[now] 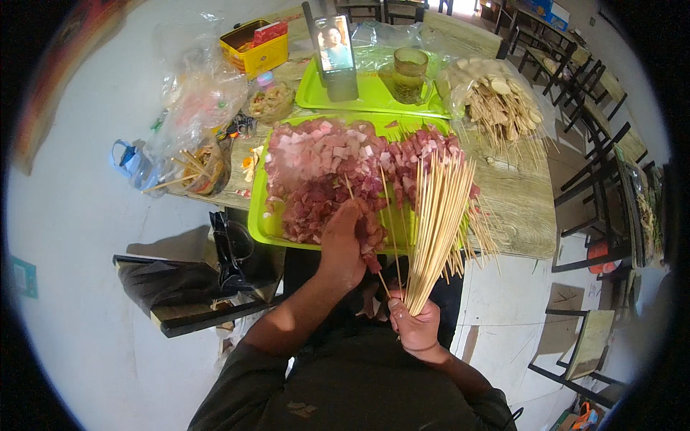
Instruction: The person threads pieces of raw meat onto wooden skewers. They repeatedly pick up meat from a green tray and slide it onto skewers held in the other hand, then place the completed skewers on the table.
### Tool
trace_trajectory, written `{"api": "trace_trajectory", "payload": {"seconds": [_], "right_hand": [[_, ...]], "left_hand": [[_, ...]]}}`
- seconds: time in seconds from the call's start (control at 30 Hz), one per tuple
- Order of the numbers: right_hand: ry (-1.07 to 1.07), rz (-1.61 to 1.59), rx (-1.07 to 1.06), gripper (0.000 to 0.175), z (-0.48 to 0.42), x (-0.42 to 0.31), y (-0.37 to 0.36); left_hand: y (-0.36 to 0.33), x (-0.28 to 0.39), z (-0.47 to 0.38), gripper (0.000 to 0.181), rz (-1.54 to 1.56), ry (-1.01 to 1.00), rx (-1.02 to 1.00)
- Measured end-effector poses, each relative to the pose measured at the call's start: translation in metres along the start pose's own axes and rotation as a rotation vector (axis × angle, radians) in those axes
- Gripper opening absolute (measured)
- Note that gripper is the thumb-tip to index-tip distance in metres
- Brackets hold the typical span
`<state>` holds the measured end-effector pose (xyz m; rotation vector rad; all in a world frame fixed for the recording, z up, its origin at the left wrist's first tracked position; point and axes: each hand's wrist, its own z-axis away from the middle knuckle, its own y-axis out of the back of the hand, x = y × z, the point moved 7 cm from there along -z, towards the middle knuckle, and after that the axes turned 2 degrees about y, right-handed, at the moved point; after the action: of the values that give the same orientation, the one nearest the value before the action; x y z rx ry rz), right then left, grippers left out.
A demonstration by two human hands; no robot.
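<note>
My left hand (342, 248) is closed around meat pieces threaded on a wooden skewer (384, 283), whose tip pokes up above the fingers. Part of that meat is hidden by the hand. In my right hand (418, 323) is a thick fanned bundle of bare wooden skewers (439, 226). The lower end of the meat skewer meets the fingers of this hand. Beyond both hands lies a lime-green tray (260, 215). Cut raw meat (312, 210) and paler fatty cubes (329, 151) are heaped on its left and middle. Loaded meat skewers (426, 141) lie at its right, partly behind the bundle.
A second green tray (372, 99) behind carries a propped phone (337, 59) and a glass mug (409, 75). Bagged skewered food (501, 102) lies right. Left are a yellow box (264, 54), plastic bags (199, 97), food tubs (269, 102) and a blue-handled jug (140, 167).
</note>
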<state>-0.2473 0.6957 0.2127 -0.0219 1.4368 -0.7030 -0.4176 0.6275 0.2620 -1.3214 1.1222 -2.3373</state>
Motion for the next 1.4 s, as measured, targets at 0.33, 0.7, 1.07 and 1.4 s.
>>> {"api": "trace_trajectory", "payload": {"seconds": [0.33, 0.7, 1.07, 1.4], "right_hand": [[0.008, -0.003, 0.002, 0.012, 0.001, 0.0, -0.002], [0.033, -0.017, 0.054, 0.011, -0.005, -0.014, 0.008], [0.004, -0.01, -0.006, 0.01, -0.002, -0.011, 0.004], [0.003, -0.021, -0.02, 0.011, -0.003, -0.004, 0.006]], "left_hand": [[-0.002, -0.015, 0.001, 0.019, -0.041, -0.01, 0.141], [-0.001, 0.034, -0.008, 0.029, -0.448, -0.188, -0.131], [0.049, 0.145, -0.013, 0.021, -2.02, -0.515, 0.281], [0.056, 0.158, -0.024, 0.011, -1.777, -0.593, 0.309]]}}
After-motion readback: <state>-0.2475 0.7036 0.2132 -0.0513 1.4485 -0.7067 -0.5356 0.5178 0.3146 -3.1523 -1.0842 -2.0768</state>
